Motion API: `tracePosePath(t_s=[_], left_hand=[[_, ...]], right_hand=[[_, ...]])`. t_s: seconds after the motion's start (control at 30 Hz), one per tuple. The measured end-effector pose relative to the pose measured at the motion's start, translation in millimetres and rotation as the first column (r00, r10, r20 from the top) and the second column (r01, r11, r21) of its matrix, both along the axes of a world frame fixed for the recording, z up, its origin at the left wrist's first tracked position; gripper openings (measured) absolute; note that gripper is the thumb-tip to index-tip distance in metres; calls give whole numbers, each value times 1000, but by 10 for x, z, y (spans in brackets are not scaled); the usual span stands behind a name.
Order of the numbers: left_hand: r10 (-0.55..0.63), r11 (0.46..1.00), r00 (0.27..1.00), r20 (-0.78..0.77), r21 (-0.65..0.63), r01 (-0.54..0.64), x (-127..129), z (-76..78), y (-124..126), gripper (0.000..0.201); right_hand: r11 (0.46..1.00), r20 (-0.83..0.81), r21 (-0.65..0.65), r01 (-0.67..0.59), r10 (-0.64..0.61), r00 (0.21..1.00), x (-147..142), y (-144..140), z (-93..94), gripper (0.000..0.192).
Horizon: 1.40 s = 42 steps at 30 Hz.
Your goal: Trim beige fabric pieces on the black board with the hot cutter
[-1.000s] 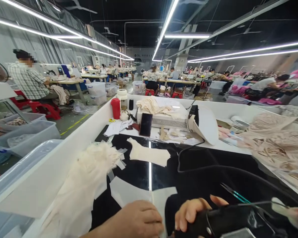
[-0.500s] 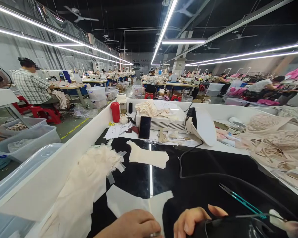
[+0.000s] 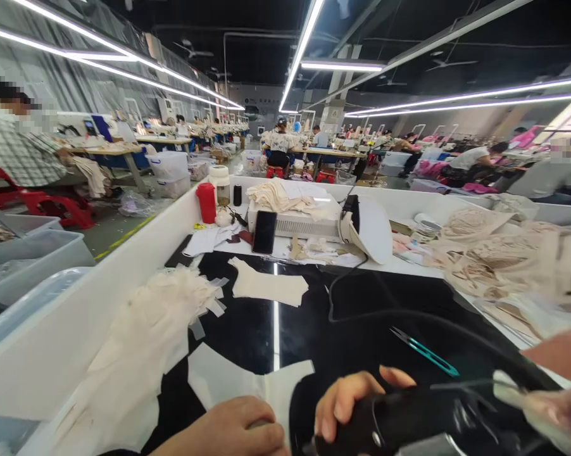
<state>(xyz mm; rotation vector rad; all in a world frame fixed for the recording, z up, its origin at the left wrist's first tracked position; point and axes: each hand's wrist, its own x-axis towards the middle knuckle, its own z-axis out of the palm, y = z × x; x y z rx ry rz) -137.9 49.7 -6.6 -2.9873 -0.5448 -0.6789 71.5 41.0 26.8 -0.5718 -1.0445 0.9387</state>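
Your right hand (image 3: 356, 399) is wrapped around the black iron (image 3: 437, 421) at the near edge, your left hand (image 3: 233, 430) lies flat on the white piece (image 3: 233, 383) beside it, snips (image 3: 425, 350) lie just beyond the iron, fabric stack (image 3: 143, 342) left, phone (image 3: 265, 232) far.

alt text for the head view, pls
At the bottom edge, the left hand presses a pale fabric piece onto a glossy black worktable, while the right hand grips a black corded tool. Teal snips lie nearby; stacked cream fabric sits left, and a garment factory floor stretches behind.
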Motion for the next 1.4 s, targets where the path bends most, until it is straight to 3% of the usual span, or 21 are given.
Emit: tracePosePath(t_s=[0.1, 0.2, 0.3, 0.4, 0.53, 0.7, 0.93, 1.4], left_hand=[[-96, 995, 995, -6, -17, 96, -54, 143, -58, 10], [-94, 991, 996, -6, -100, 93, -110, 247, -77, 16], [-77, 990, 995, 66, -111, 84, -97, 282, -38, 25], [-33, 998, 994, 106, -48, 39, 15, 270, 55, 32], [29, 999, 995, 95, 28, -32, 254, 210, 221, 28], [80, 993, 997, 18, 86, -82, 453, 90, 323, 28], [113, 988, 993, -26, 104, -110, 418, -55, 322, 29], [71, 992, 996, 46, 97, -75, 423, -39, 335, 29]], right_hand=[[987, 4, 3, 163, -163, 987, 56, 58, 245, 50], [966, 20, 29, 257, -257, 966, 170, 237, 357, 48], [952, 24, 47, 301, -303, 953, 254, 396, 355, 50], [956, 19, 72, 283, -285, 958, 252, 468, 311, 51], [968, 27, 98, 229, -232, 972, 197, 490, 253, 50], [964, 65, 71, 258, -263, 963, 181, 502, 233, 56], [966, 84, 64, 252, -257, 963, 188, 494, 203, 58], [975, 20, 111, 190, -193, 981, 139, 489, 207, 53]])
